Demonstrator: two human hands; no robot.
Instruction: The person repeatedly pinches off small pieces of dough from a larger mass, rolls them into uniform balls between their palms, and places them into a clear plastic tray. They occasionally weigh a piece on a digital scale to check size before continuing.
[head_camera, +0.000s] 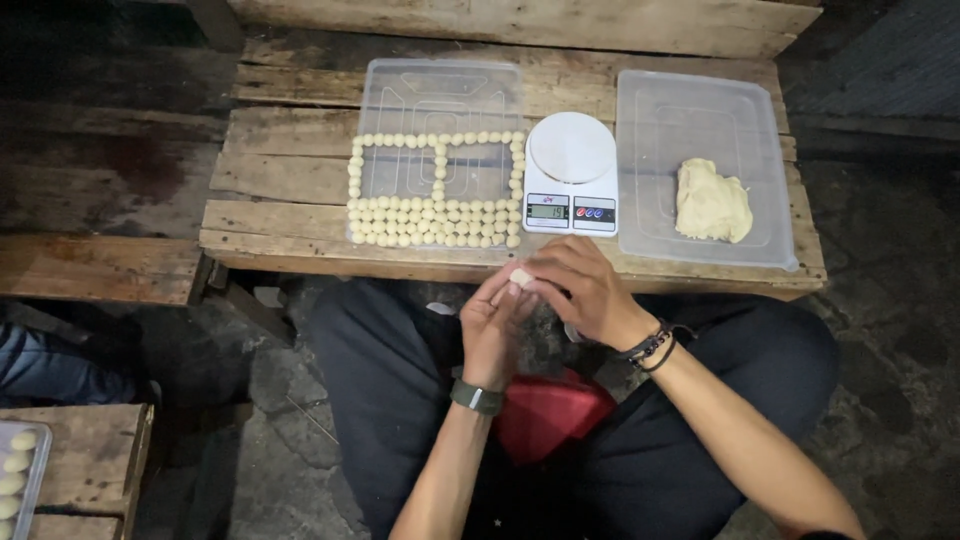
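A small pale dough piece (521, 277) sits between my two hands, just below the front edge of the low wooden table (290, 180). My left hand (493, 325) cups it from below, and my right hand (583, 290) presses on it from above. Beyond them lies a clear plastic tray lid (440, 95) with several small dough balls (430, 222) set in rows and lines. A white kitchen scale (571, 170) stands to its right. Farther right, a lump of yellow dough (711, 202) rests on a second clear lid (700, 110).
I sit cross-legged in dark trousers with a red cloth (545, 410) in my lap. A wooden plank (95, 265) lies at the left. Another tray (20, 470) with dough pieces shows at the bottom left corner, on a wooden surface.
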